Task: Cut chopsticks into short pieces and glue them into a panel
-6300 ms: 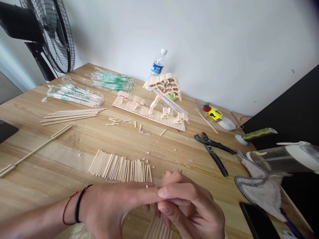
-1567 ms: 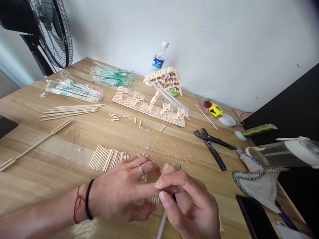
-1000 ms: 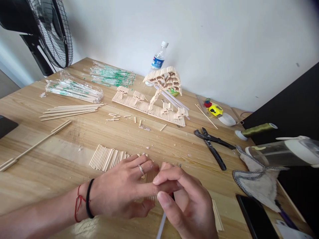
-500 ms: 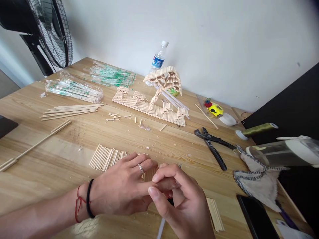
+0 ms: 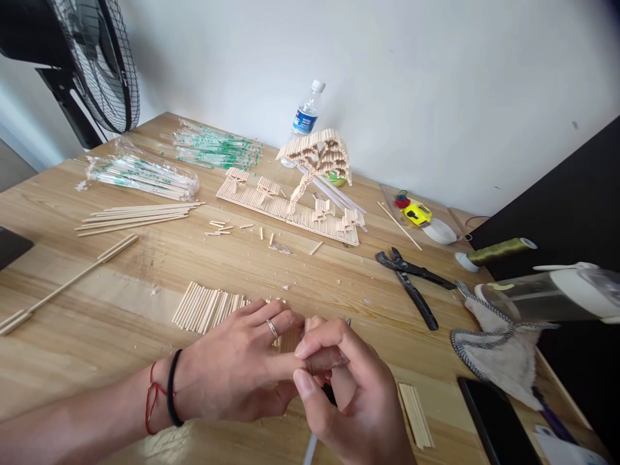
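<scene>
My left hand [image 5: 242, 361], with a ring and a black band at its wrist, lies palm down over a row of short wooden sticks [image 5: 206, 307]. Its fingers are stretched out and cover the right part of that row. My right hand [image 5: 349, 387] has its thumb and forefinger closed around the left index finger. Beneath the hands something dark and a translucent rod [image 5: 310, 448] show in part; their kind is hidden. A small bundle of short sticks [image 5: 415, 416] lies just right of my right hand.
Behind stands a stick-built model [image 5: 290, 206] with a bottle [image 5: 306, 116] at its back. Bagged sticks [image 5: 145, 177] and loose long sticks [image 5: 135, 216] lie left. Black pliers [image 5: 409, 284], a cloth [image 5: 504, 349], a phone [image 5: 498, 420] and a thread spool [image 5: 498, 253] are right.
The right thumb has shifted slightly along the left index finger. The whole view has moved a little; the things on the table stay where they were.
</scene>
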`<state>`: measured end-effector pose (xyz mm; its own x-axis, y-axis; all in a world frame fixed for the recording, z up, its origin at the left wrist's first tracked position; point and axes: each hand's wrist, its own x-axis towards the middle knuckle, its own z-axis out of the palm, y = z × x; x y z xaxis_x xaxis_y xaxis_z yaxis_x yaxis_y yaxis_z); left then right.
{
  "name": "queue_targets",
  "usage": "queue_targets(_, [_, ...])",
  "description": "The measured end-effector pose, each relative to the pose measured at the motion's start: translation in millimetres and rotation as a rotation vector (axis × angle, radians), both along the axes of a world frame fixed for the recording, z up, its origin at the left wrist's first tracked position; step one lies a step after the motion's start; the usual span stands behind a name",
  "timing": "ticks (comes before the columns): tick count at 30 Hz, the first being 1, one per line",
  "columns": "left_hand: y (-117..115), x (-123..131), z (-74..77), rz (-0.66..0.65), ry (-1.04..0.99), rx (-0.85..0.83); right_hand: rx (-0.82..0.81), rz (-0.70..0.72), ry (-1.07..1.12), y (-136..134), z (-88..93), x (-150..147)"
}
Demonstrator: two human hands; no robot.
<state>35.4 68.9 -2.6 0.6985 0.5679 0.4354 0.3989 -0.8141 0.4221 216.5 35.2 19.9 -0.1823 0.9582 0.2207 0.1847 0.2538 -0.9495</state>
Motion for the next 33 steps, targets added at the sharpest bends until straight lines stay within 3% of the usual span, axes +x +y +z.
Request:
queue_targets(19, [-1.0, -1.2, -0.7, -0.009, -0.025, -0.015, -0.029, 0.006, -0.033, 1.6, 1.8, 3.1])
queue_targets(33, [-2.0, 0.2, -1.4, -0.106, -0.203, -0.219, -0.093, -0.008, -0.031, -6.3, 5.6, 9.7])
